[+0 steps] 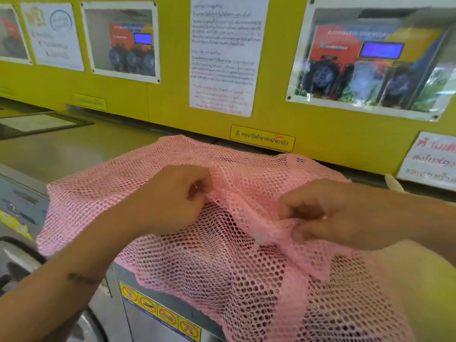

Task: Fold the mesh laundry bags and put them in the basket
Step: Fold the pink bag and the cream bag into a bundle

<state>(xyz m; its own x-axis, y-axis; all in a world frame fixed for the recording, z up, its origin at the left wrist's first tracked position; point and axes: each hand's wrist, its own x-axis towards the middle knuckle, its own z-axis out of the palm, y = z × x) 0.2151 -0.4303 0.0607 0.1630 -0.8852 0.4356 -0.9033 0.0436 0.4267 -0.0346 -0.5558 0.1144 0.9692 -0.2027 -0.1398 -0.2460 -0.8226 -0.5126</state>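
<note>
A pink mesh laundry bag lies spread over the top of a grey washing machine and hangs down over its front. My left hand pinches a fold of the mesh near the bag's middle. My right hand pinches a bunched ridge of the same bag a little to the right and nearer to me. No basket is in view.
A yellow wall with posters and a white notice rises right behind the machine. Another machine top extends to the left. Warning stickers line the machine's front. A yellow cloth shows at lower right.
</note>
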